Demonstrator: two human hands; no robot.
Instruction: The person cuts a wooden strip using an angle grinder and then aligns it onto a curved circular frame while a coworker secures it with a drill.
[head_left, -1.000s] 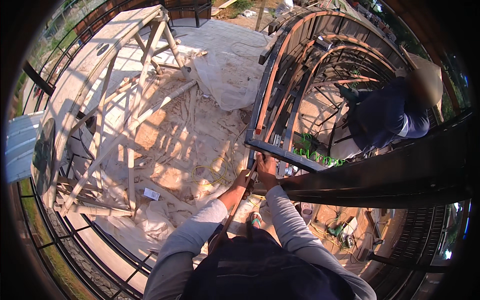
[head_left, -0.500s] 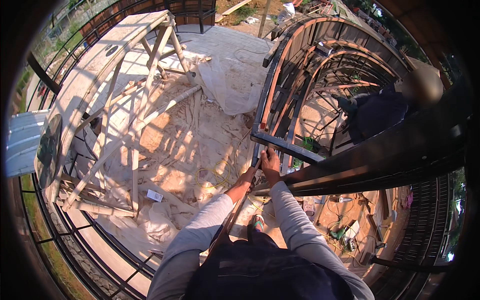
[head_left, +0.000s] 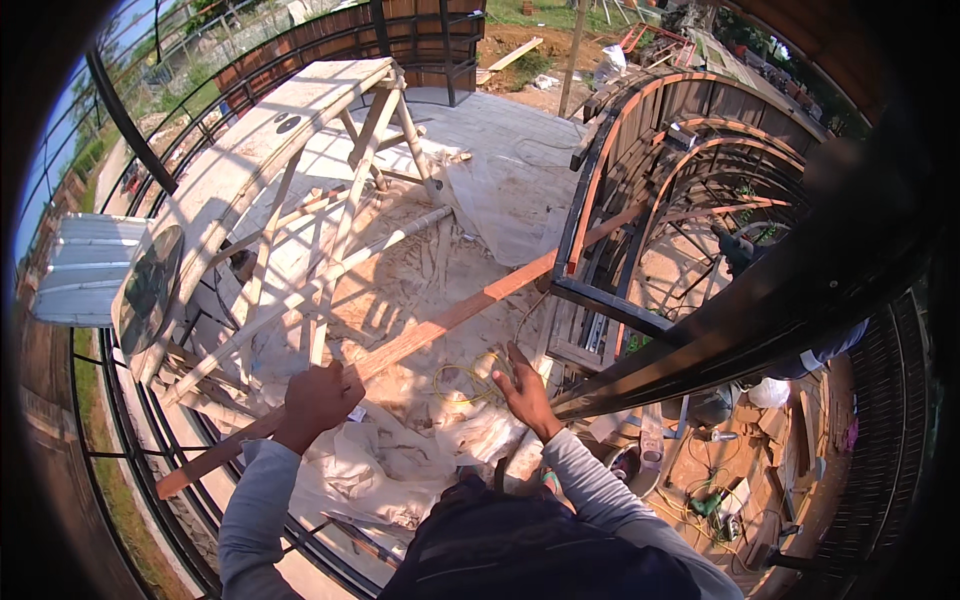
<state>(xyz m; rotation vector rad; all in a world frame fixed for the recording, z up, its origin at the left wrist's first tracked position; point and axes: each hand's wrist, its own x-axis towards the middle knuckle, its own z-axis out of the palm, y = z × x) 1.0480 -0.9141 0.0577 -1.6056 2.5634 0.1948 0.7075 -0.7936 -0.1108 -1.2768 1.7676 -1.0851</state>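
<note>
A long reddish-brown wooden plank [head_left: 450,330] slants across the view, low at the left and higher at the right. My left hand [head_left: 322,402] is closed around it toward its lower end. The plank's far end reaches over the corner of a black metal frame [head_left: 612,303] and in among the curved ribs. My right hand [head_left: 527,392] is open below the plank and apart from it, fingers spread, close to the near end of a thick black beam [head_left: 700,350].
Wooden trestle [head_left: 350,210] with a board top stands at left. Crumpled pale sheeting [head_left: 370,470] covers the floor. Curved slatted structure [head_left: 690,130] rises at right, where another person's gloved hand [head_left: 735,250] shows. A green power tool [head_left: 706,503] and cables lie lower right.
The plank has swung out across the view to the left, held in my left hand. My right hand has come off the frame corner and opened. The other person is now mostly hidden behind the beam.
</note>
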